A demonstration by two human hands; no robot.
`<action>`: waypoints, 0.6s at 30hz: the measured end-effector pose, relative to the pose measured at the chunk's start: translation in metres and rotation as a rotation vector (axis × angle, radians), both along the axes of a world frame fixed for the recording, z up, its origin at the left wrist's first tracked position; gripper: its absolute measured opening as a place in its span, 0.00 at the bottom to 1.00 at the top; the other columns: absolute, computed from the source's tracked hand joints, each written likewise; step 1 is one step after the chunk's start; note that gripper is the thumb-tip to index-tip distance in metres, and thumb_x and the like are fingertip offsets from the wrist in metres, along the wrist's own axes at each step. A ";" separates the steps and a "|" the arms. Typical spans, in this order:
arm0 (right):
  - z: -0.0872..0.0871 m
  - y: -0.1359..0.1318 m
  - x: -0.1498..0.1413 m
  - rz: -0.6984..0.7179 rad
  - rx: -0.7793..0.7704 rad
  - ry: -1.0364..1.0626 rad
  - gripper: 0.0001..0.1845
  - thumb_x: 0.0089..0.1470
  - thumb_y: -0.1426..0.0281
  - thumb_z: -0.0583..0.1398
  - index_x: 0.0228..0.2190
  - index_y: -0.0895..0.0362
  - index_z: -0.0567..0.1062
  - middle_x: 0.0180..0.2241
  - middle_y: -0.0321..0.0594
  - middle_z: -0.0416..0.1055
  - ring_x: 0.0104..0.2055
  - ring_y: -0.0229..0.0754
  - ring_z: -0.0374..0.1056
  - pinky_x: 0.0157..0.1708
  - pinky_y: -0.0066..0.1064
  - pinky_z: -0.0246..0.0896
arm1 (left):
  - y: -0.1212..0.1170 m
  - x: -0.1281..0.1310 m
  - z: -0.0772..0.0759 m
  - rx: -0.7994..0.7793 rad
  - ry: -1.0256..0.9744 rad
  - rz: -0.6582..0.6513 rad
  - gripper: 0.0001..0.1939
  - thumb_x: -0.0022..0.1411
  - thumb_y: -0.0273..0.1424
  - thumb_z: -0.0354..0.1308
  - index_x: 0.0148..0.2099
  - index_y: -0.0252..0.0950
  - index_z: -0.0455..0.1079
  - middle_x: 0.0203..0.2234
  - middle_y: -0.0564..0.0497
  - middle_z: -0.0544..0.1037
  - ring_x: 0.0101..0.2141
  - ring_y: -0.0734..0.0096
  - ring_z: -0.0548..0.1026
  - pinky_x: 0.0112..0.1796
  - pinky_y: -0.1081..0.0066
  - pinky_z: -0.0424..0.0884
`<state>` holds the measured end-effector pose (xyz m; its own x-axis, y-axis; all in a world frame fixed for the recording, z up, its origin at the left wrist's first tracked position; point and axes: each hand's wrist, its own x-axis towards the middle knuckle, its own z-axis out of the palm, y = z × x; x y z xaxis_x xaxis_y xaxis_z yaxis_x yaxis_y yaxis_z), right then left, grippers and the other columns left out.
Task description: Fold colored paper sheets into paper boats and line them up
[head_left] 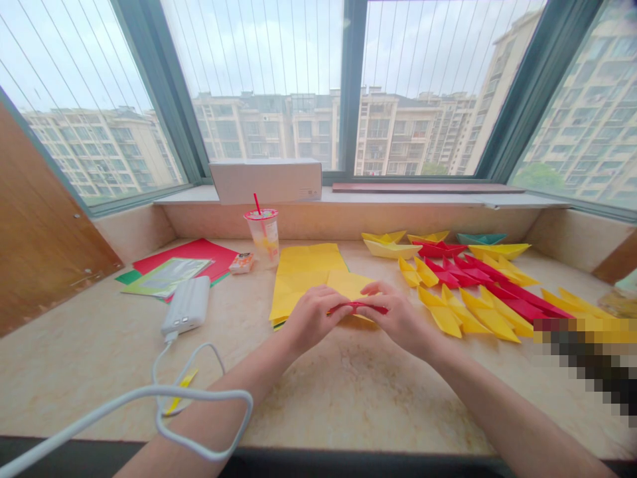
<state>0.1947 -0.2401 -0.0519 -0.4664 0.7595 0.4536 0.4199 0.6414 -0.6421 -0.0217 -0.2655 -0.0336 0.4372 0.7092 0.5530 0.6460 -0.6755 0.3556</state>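
Observation:
Between my two hands is a narrow folded strip of red paper, held level just above the counter. My left hand pinches its left end between thumb and fingers. On the right part, my right hand grips with the thumb in front and the fingers behind. Under and behind the hands lies a stack of yellow paper, with green showing at its lower edge. To the right sit rows of folded paper boats and similar shapes, such as a red boat and a yellow folded piece.
A cup with a red straw stands behind the yellow stack, beside a small box. Red sheets lie at the left. A white power bank trails a white cable across my left forearm. A long box rests on the sill.

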 end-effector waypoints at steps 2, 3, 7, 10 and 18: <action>0.003 -0.001 -0.001 0.004 0.007 0.015 0.11 0.60 0.61 0.60 0.40 0.48 0.83 0.43 0.43 0.73 0.46 0.47 0.70 0.50 0.42 0.65 | 0.000 0.000 0.000 -0.013 -0.008 0.004 0.09 0.66 0.34 0.58 0.38 0.40 0.79 0.30 0.50 0.81 0.32 0.68 0.75 0.38 0.68 0.68; 0.005 -0.002 -0.001 0.010 0.007 0.024 0.11 0.60 0.61 0.61 0.39 0.49 0.83 0.42 0.43 0.74 0.45 0.47 0.71 0.49 0.41 0.66 | 0.000 0.000 0.000 -0.018 -0.014 0.003 0.09 0.66 0.34 0.58 0.38 0.40 0.79 0.30 0.50 0.81 0.32 0.67 0.75 0.38 0.68 0.68; 0.014 -0.007 -0.003 0.032 -0.016 0.060 0.10 0.60 0.62 0.61 0.35 0.51 0.83 0.38 0.42 0.77 0.42 0.46 0.72 0.46 0.38 0.66 | -0.001 0.001 0.000 -0.038 -0.038 -0.003 0.08 0.65 0.33 0.58 0.38 0.40 0.79 0.30 0.50 0.81 0.33 0.67 0.75 0.37 0.69 0.67; 0.017 -0.009 -0.004 0.031 -0.028 0.064 0.10 0.60 0.63 0.61 0.34 0.51 0.83 0.36 0.41 0.77 0.40 0.45 0.72 0.44 0.37 0.66 | -0.002 0.002 0.001 -0.060 -0.043 0.004 0.08 0.65 0.32 0.58 0.37 0.38 0.79 0.29 0.49 0.81 0.32 0.68 0.75 0.37 0.69 0.67; 0.014 -0.008 -0.004 0.020 0.011 0.051 0.09 0.60 0.66 0.61 0.38 0.51 0.83 0.34 0.41 0.78 0.39 0.45 0.72 0.42 0.37 0.66 | -0.005 0.004 0.001 -0.117 -0.074 -0.013 0.08 0.66 0.34 0.57 0.41 0.38 0.77 0.33 0.49 0.81 0.34 0.68 0.77 0.39 0.69 0.69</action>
